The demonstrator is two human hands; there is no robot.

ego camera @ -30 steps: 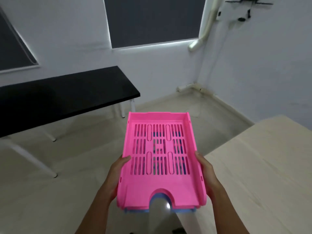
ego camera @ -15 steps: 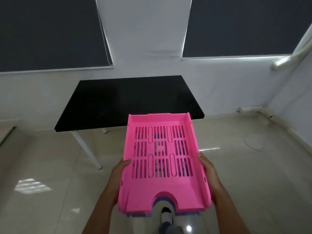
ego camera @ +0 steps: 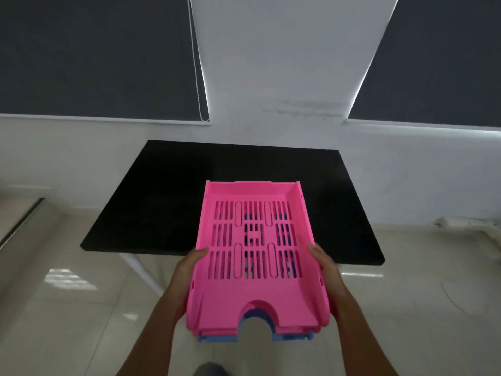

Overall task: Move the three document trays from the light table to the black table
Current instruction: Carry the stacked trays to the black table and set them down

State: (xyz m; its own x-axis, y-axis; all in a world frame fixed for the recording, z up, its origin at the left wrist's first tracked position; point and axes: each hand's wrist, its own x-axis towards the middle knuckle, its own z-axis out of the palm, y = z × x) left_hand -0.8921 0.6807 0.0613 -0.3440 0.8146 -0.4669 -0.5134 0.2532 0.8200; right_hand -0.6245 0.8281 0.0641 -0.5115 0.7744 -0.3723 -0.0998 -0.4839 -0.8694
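I carry a nested stack of document trays in the air. The top tray (ego camera: 254, 289) is pink with a slotted floor, and a blue tray (ego camera: 217, 338) peeks out beneath its near edge. My left hand (ego camera: 187, 270) grips the stack's left wall and my right hand (ego camera: 324, 270) grips its right wall. The stack's far half overlaps the near edge of the black table (ego camera: 168, 207), which stands straight ahead against the wall. How many trays the stack holds is hidden.
The black table rests on white legs (ego camera: 141, 270) over a glossy light tiled floor. Behind it is a white wall with two dark roller blinds (ego camera: 95, 55). A white conduit (ego camera: 466, 221) runs along the floor at the right. The light table is out of view.
The view has swung left from the light table to face the black table, which is now closer and centred. The tray stack stays held in both hands.
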